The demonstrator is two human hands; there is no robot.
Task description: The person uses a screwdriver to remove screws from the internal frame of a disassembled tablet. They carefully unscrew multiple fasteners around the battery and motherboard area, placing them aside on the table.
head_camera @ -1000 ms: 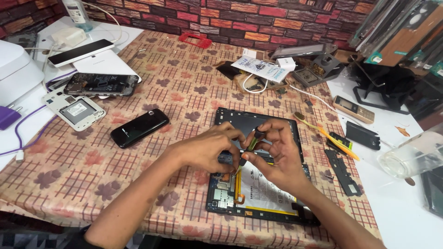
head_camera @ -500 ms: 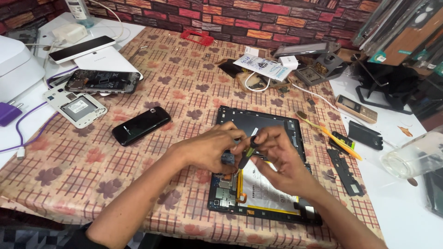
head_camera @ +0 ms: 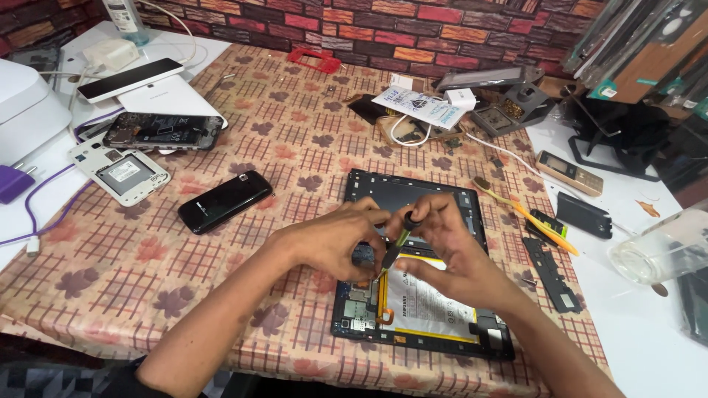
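Opened tablet (head_camera: 424, 295) lies flat on the patterned tablecloth (head_camera: 110, 273), back cover off, near the table's front edge. White battery (head_camera: 428, 302) with yellow edging fills its lower half, circuit board along the left side. Both hands work over its middle. Right hand (head_camera: 450, 254) grips a small screwdriver (head_camera: 396, 247) with a green-black handle, fingers pinched around the cap and shaft, tip pointing down at the board just left of the battery. Left hand (head_camera: 335, 243) is curled beside it, fingertips touching the screwdriver shaft and the tablet frame; cannot tell if it clamps anything else.

Right of the tablet: a black bracket strip (head_camera: 549, 273) on the white surface, a yellow-handled toothbrush (head_camera: 527, 217) lying diagonally, a small black cover (head_camera: 584, 215), a clear plastic jar (head_camera: 660, 250) on its side at the far right.

Left of the hands: a black phone (head_camera: 225, 201) lying face up, well apart from the tablet. Further left, a white phone back shell (head_camera: 122, 173), and behind it an opened phone (head_camera: 164, 131) with its insides showing. Purple cable (head_camera: 44, 199) and plug at the left edge.

Further back: a gold keypad phone (head_camera: 569, 172), a white packet (head_camera: 417, 107) over coiled cable, a white tablet (head_camera: 129, 79) stacked on another, a red frame piece (head_camera: 315, 59) near the brick-pattern wall (head_camera: 413, 26).
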